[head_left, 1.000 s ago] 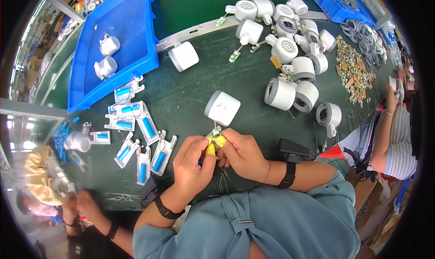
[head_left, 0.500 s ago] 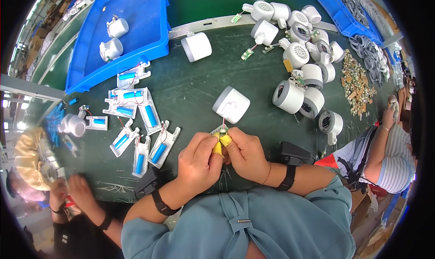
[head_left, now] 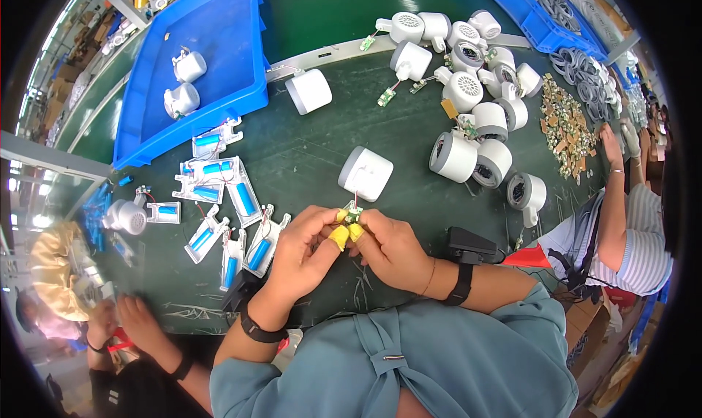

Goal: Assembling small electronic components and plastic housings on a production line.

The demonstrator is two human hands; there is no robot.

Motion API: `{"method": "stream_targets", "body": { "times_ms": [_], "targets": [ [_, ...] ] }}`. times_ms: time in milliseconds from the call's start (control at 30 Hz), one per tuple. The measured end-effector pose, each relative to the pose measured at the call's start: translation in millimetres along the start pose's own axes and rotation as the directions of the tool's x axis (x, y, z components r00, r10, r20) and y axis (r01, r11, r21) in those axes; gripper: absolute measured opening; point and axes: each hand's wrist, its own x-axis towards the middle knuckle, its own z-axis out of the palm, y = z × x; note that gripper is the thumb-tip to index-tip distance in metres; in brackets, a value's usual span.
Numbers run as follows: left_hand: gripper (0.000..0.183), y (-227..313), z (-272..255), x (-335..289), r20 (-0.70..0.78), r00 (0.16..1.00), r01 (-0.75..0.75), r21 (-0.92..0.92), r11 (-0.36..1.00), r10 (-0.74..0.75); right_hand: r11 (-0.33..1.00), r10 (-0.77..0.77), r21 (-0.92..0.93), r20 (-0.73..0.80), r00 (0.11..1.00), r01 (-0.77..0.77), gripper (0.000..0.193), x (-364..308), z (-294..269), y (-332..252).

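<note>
A small green circuit board (head_left: 353, 214) is pinched between the fingertips of both hands. My left hand (head_left: 301, 251) grips its left side, and my right hand (head_left: 396, 251) grips its right side. Yellow covers sit on both thumb tips and on a left fingertip. From the board a thin reddish wire runs up to a white cup-shaped housing with a grey rim (head_left: 365, 174), which lies on its side just beyond my hands. The fingers hide part of the board.
White plastic trays with blue cylindrical cells (head_left: 245, 197) lie at left, below a blue bin (head_left: 265, 96) with two housings. Several white housings (head_left: 462, 90) crowd the right, near a heap of small boards (head_left: 567, 129). Co-workers' hands (head_left: 139, 323) (head_left: 613, 146) are at both sides.
My left fingers have spread and shifted, so more of the board shows between my fingertips. The whole view has shifted slightly. The right-hand co-worker's hand is now beside the board heap.
</note>
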Motion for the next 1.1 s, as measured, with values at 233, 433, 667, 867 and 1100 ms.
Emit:
{"method": "stream_targets", "body": {
  "times_ms": [233,433,667,867,1100],
  "targets": [
    [0.031,8,5,2,-0.093,0.996,0.026,0.296,0.955,0.002,1.000,-0.008,-0.017,-0.100,0.995,0.006,0.036,-3,-14,-17],
    [0.033,8,8,1,-0.150,0.979,-0.046,0.497,0.867,0.138,0.860,-0.297,-0.496,-0.296,0.908,0.120,0.064,24,-30,-27],
    [0.032,11,6,-2,-0.088,0.986,-0.075,0.533,0.842,0.144,0.929,-0.161,-0.363,-0.212,0.964,0.075,0.067,28,-26,-9],
    [0.028,17,12,-1,0.008,0.979,-0.165,0.625,0.763,0.205,0.947,-0.228,-0.282,-0.254,0.940,0.153,0.076,17,-22,2],
    [0.029,15,12,1,0.024,0.982,-0.159,0.651,0.743,0.188,0.938,-0.239,-0.313,-0.272,0.932,0.149,0.078,16,-22,6]
  ]
}}
